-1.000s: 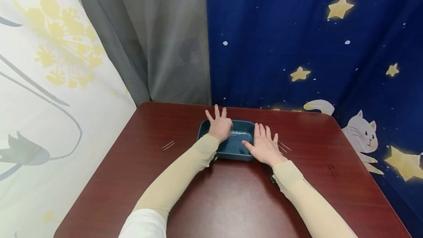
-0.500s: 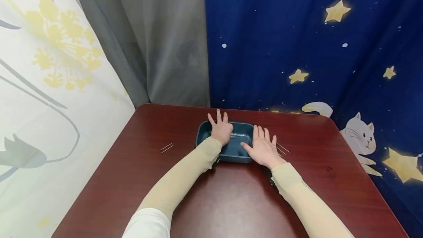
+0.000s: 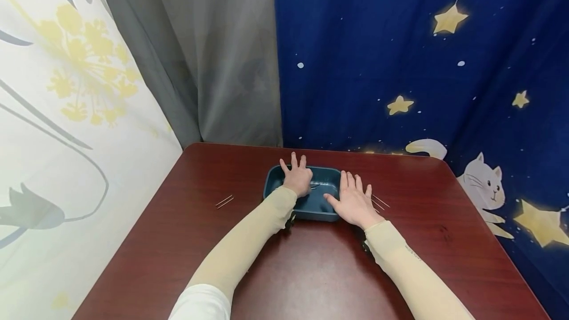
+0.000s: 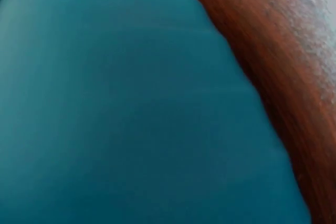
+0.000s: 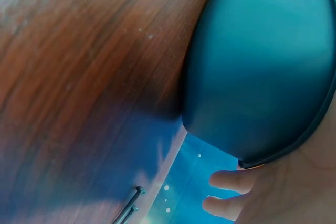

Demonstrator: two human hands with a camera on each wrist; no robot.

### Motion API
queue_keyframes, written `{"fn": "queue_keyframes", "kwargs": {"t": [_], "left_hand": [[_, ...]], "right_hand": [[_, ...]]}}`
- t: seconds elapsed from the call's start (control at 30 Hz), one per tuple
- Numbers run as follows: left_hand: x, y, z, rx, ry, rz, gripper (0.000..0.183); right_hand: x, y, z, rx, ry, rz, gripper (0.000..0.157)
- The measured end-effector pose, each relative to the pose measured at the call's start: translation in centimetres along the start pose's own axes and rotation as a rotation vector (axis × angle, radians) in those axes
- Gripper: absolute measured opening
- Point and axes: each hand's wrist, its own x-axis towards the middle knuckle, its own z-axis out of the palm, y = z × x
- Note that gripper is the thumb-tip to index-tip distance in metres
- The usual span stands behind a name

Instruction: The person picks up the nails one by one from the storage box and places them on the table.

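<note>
A dark teal tray (image 3: 316,216) stands near the table's far side. My left hand (image 3: 297,181) reaches into it, three fingers spread upward and the index finger bent down. The thumb and index fingertips are hidden, so whether they pinch anything does not show. Beside that hand, thin metal nails (image 3: 313,187) lie on the tray's floor. My right hand (image 3: 355,203) rests with straight fingers along the tray's right rim. The left wrist view is filled by the tray's outer wall (image 4: 142,103). In the right wrist view, the tray's end (image 5: 257,72) meets my palm.
Two nails (image 3: 224,201) lie on the table left of the tray. Another pair of nails (image 3: 381,201) lies just right of my right hand, their heads visible in the right wrist view. The dark red table (image 3: 444,260) is backed by grey and blue curtains (image 3: 338,63).
The view has shifted slightly, so the table sits lower in frame. Less of the nails in the tray shows beside my left hand. The right hand keeps its place on the rim.
</note>
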Motion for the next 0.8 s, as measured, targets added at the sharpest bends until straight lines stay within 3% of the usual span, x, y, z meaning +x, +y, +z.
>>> {"fn": "queue_keyframes", "kwargs": {"t": [0.2, 0.37, 0.53, 0.8], "left_hand": [[-0.3, -0.6, -0.3, -0.06, 0.013, -0.005, 0.016], [-0.6, -1.4, -0.8, -0.064, 0.057, -0.009, 0.016], [-1.2, -2.0, -1.3, -0.083, 0.077, -0.026, 0.013], [-2.3, -2.7, -2.3, -0.073, 0.106, 0.007, 0.017]], "right_hand": [[-0.2, -0.2, -0.1, -0.001, 0.004, -0.002, 0.104], [-0.1, -0.3, -0.2, 0.003, 0.029, -0.018, 0.099], [0.0, -0.1, -0.1, -0.009, 0.032, -0.013, 0.105], [-0.1, 0.0, -0.2, 0.001, 0.018, -0.011, 0.105]]}}
